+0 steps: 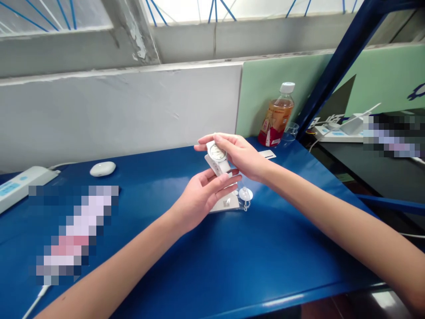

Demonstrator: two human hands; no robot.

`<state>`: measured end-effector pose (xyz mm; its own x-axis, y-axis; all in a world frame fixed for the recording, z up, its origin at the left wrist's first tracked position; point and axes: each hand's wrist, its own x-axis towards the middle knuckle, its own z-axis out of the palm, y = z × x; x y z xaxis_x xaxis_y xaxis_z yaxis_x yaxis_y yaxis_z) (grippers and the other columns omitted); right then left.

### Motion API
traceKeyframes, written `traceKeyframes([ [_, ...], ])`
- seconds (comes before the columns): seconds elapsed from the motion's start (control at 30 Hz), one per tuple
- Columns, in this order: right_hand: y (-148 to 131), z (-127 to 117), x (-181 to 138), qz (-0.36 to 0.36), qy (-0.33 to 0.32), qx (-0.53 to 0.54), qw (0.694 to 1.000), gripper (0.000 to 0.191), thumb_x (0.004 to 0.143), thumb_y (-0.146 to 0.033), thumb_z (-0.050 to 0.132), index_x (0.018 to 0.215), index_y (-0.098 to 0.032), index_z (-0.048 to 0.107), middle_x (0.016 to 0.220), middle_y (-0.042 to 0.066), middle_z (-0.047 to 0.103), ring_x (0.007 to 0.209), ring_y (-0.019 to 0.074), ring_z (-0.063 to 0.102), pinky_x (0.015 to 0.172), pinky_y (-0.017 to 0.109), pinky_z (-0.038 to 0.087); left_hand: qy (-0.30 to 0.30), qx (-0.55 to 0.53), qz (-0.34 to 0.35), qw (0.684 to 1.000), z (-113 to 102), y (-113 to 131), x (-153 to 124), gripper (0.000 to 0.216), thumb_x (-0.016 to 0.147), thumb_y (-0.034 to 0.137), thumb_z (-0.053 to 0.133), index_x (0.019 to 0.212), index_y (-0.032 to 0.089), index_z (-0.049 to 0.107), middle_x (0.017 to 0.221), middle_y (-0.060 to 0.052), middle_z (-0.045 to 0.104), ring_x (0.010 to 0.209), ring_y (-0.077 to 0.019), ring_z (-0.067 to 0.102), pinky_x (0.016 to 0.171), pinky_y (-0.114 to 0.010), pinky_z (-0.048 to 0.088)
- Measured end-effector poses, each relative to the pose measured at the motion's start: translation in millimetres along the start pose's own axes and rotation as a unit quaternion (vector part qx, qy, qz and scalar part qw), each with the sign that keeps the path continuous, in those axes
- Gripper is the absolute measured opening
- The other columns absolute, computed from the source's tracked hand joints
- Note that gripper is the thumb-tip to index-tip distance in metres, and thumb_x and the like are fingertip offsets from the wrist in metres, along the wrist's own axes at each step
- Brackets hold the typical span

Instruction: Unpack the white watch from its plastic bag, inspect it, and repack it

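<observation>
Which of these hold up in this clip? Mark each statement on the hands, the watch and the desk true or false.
1. The left hand and right hand both touch the watch. True.
2. The strap is black. False: the strap is white.
3. A small white case rests on the desk, left of both hands. True.
4. The bottle lies on its side. False: the bottle stands upright.
5. The bottle's cap is white. True.

I note glossy blue desktop (272,248), scuffed grey wall panel (119,110), adjoining pale-green panel (262,88), slanted blue post (345,57), bright windows (186,9) above
</observation>
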<state>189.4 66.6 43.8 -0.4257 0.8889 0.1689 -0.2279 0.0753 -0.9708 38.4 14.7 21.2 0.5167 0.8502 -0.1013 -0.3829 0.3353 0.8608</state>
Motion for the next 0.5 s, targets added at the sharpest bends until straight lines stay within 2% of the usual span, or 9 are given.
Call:
traceKeyframes([
  [0.1, 1.1, -0.6, -0.7, 0.032, -0.026, -0.009, 0.999, 0.029, 0.101, -0.035, 0.048, 0.104, -0.021, 0.074, 0.114, 0.006, 0.075, 0.059, 0.0082, 0.059, 0.046, 0.018, 0.046, 0.030, 0.032, -0.005, 0.999, 0.9, -2.1, -0.5, 0.029, 0.085, 0.025, 0.078, 0.110, 0.011, 0.070, 0.106, -0.012, 0.074, 0.099, -0.0239, 0.071, 0.099, -0.040, 0.051],
  [0.2, 2.1, -1.0, 0.6, 0.087, -0.032, 0.066, 0.994, 0.029, 0.101, -0.029, 0.046, 0.103, -0.017, 0.073, 0.114, 0.009, 0.074, 0.085, 0.0150, 0.070, 0.062, 0.021, 0.057, 0.040, 0.037, -0.011, 0.998, 1.6, -4.6, -0.8, 0.029, 0.086, 0.033, 0.076, 0.102, 0.010, 0.070, 0.091, -0.010, 0.074, 0.082, -0.0201, 0.072, 0.087, -0.038, 0.056],
  [0.27, 2.5, -2.1, 2.0, 0.121, -0.031, 0.136, 0.983, 0.035, 0.103, -0.029, 0.041, 0.102, -0.015, 0.072, 0.114, 0.011, 0.074, 0.095, 0.0178, 0.071, 0.075, 0.025, 0.059, 0.028, 0.040, -0.021, 0.999, 1.3, -6.6, -0.9, 0.030, 0.088, 0.036, 0.074, 0.102, 0.009, 0.070, 0.090, -0.011, 0.074, 0.082, -0.0207, 0.072, 0.085, -0.037, 0.057],
  [0.37, 2.9, -4.5, 3.5, 0.148, -0.047, 0.223, 0.962, 0.047, 0.105, -0.035, 0.030, 0.107, -0.010, 0.070, 0.115, 0.015, 0.074, 0.098, 0.0196, 0.072, 0.089, 0.031, 0.057, 0.001, 0.060, -0.045, 0.997, 0.9, -9.0, -1.9, 0.033, 0.090, 0.038, 0.072, 0.105, 0.008, 0.070, 0.096, -0.015, 0.076, 0.091, -0.0253, 0.074, 0.089, -0.039, 0.056],
  [0.5, 3.2, -7.9, 2.8, 0.160, -0.105, 0.269, 0.944, 0.061, 0.105, -0.047, 0.021, 0.116, -0.008, 0.066, 0.115, 0.018, 0.074, 0.108, 0.0235, 0.070, 0.101, 0.038, 0.051, -0.053, 0.107, -0.076, 0.990, 3.3, -8.3, -5.8, 0.039, 0.091, 0.041, 0.070, 0.111, 0.007, 0.070, 0.111, -0.020, 0.074, 0.105, -0.0320, 0.072, 0.094, -0.044, 0.055],
])
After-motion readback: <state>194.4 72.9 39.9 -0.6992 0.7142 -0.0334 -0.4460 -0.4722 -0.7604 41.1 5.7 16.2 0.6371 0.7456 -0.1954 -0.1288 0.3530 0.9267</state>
